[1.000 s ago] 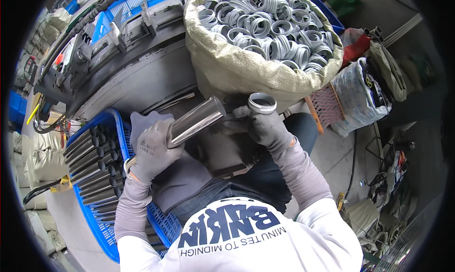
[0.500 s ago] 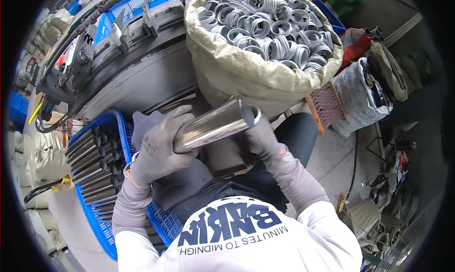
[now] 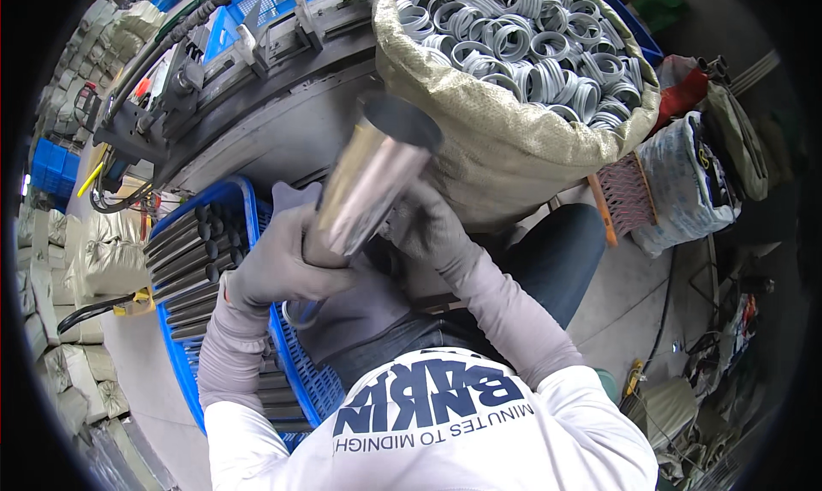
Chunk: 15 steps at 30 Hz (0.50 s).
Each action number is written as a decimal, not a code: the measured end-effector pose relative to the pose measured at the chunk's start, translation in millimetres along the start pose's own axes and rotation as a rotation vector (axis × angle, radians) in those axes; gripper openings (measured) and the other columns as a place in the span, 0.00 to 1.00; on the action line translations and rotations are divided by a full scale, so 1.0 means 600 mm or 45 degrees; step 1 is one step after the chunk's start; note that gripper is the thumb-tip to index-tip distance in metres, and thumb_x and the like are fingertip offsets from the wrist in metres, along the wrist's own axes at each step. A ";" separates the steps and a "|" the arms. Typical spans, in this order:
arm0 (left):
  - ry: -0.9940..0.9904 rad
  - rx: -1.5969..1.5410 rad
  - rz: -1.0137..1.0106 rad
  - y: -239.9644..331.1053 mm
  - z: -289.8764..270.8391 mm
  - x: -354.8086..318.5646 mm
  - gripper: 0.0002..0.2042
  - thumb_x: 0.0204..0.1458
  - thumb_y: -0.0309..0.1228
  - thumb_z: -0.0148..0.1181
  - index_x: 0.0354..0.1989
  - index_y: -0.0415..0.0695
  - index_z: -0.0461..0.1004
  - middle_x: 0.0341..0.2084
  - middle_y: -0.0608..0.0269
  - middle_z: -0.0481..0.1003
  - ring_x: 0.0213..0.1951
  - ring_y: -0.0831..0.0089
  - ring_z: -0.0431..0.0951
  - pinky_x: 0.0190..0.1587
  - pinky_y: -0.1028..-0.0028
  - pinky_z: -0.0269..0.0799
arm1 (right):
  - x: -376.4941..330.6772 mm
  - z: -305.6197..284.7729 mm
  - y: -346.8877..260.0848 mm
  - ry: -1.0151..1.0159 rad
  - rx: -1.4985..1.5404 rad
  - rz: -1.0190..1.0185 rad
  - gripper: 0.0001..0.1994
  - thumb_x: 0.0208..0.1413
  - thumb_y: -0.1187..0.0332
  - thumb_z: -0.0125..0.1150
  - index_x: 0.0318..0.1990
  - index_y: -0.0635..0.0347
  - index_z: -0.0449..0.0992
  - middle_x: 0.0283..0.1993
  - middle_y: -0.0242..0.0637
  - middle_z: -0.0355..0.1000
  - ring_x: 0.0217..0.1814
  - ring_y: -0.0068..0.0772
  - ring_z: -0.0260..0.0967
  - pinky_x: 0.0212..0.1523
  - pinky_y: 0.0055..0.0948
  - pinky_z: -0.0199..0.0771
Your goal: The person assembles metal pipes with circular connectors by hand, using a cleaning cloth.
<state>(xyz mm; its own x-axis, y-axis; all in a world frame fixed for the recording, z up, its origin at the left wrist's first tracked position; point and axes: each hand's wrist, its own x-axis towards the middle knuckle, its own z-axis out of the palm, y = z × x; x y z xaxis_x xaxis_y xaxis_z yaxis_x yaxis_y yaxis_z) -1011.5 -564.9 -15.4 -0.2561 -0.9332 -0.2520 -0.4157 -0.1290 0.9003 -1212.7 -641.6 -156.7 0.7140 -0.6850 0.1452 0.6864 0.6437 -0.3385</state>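
Note:
A shiny metal tube (image 3: 370, 187) stands tilted in front of me, its open upper end leaning away and to the right. My left hand (image 3: 287, 255) is wrapped round its lower part, in a grey glove. Close against the tube's right side, my right hand (image 3: 432, 234), gloved too, has its fingers curled; the tube partly hides the fingertips, and what they hold cannot be made out. Below my left hand a pale curved rim (image 3: 300, 318) shows; whether it sits on the tube is unclear. Beyond the hands stands a woven sack (image 3: 505, 148) full of grey rings (image 3: 548, 44).
At my left, a blue basket (image 3: 287, 354) holds several dark tubes (image 3: 184, 268). A metal bench with clamps (image 3: 248, 50) runs along the far left. To the right of the sack are an orange-edged crate (image 3: 629, 191) and a stuffed plastic bag (image 3: 685, 187).
The tube has swung from nearly level to steeply tilted, and its ringed right end no longer shows there. My right hand has moved left, from that end to the tube's side. The view has shifted slightly.

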 end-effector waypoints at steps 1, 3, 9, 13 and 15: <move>-0.051 -0.154 -0.081 0.001 -0.003 0.002 0.27 0.41 0.28 0.76 0.52 0.36 0.79 0.44 0.59 0.80 0.44 0.72 0.79 0.52 0.69 0.74 | 0.008 -0.009 0.007 -0.100 0.161 0.081 0.27 0.77 0.54 0.49 0.74 0.61 0.67 0.72 0.42 0.71 0.73 0.34 0.69 0.75 0.38 0.66; -0.143 -0.242 -0.177 -0.009 -0.014 0.012 0.25 0.45 0.29 0.74 0.54 0.37 0.78 0.43 0.65 0.80 0.43 0.77 0.78 0.51 0.72 0.74 | 0.027 -0.004 0.031 -0.205 0.328 0.168 0.28 0.78 0.51 0.47 0.74 0.61 0.66 0.72 0.42 0.71 0.73 0.34 0.69 0.76 0.40 0.65; 0.126 -0.258 -0.084 -0.020 -0.002 0.027 0.29 0.48 0.28 0.70 0.62 0.35 0.75 0.43 0.65 0.78 0.43 0.77 0.77 0.49 0.72 0.74 | 0.009 0.009 0.084 0.035 -0.511 -0.332 0.21 0.79 0.57 0.49 0.69 0.60 0.71 0.66 0.41 0.74 0.67 0.35 0.74 0.70 0.35 0.74; 0.202 -0.068 -0.094 -0.023 0.026 0.018 0.27 0.49 0.31 0.72 0.59 0.35 0.76 0.36 0.68 0.78 0.36 0.79 0.77 0.41 0.75 0.75 | -0.009 0.029 0.076 0.332 -1.822 -0.661 0.30 0.55 0.72 0.79 0.64 0.61 0.74 0.58 0.42 0.80 0.60 0.40 0.80 0.61 0.36 0.79; 0.086 0.002 -0.278 -0.014 0.027 0.019 0.31 0.47 0.33 0.74 0.62 0.35 0.75 0.36 0.62 0.79 0.34 0.77 0.79 0.39 0.72 0.77 | -0.015 0.015 0.060 0.343 -1.821 -0.577 0.31 0.51 0.72 0.81 0.63 0.61 0.74 0.57 0.44 0.81 0.58 0.41 0.81 0.60 0.36 0.80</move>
<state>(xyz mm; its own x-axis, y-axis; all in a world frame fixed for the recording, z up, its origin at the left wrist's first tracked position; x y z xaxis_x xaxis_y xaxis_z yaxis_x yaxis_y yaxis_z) -1025.2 -569.2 -31.6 -0.1011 -0.9036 -0.4162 -0.4563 -0.3296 0.8265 -1193.1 -608.9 -161.8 0.3326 -0.8693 0.3657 0.0150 -0.3829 -0.9237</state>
